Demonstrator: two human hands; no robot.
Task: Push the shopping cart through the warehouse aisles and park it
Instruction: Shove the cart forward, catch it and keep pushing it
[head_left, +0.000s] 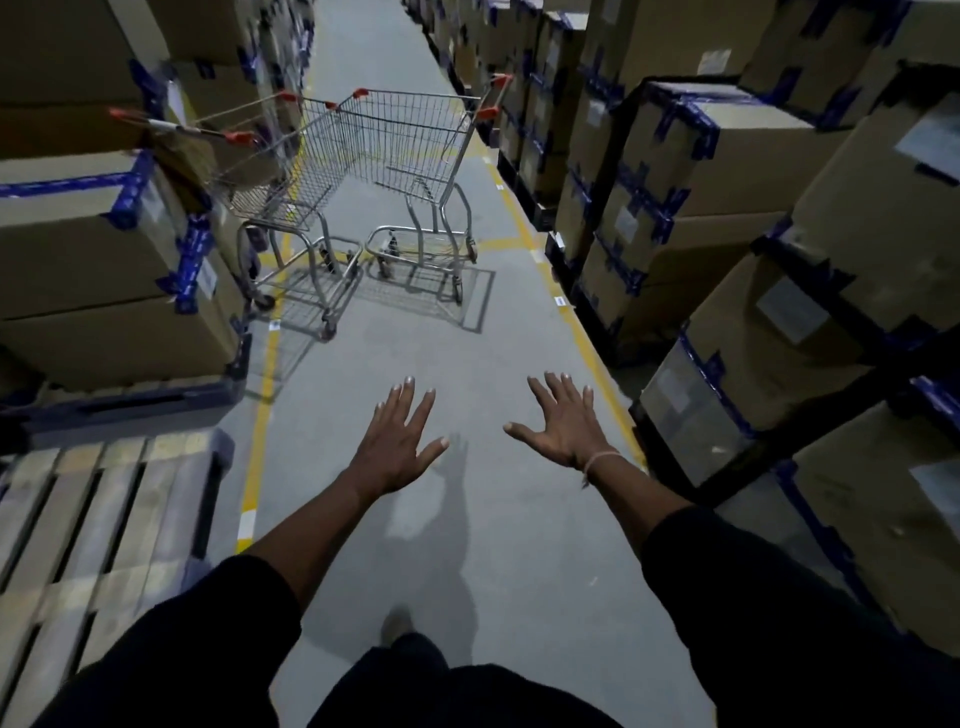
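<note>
1. Two shopping carts stand side by side up the aisle, well apart from both hands: the right cart (421, 156) and the left cart (270, 176), which sits close against the boxes (93, 249).
2. The left hand (395, 447) is spread wide, palm down, holding nothing.
3. The right hand (566, 426) is also spread wide and empty, with a thin band (600, 460) at the wrist.
4. An empty wooden pallet (93, 519) lies at the lower left.

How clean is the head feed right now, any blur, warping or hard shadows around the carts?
Head view: dim light; boxes at the left edge smear with motion blur; wide-angle lens bows the stacks outward; carts fairly sharp, casting grid shadows on the floor; both open hands, left and right, are crisp.
</note>
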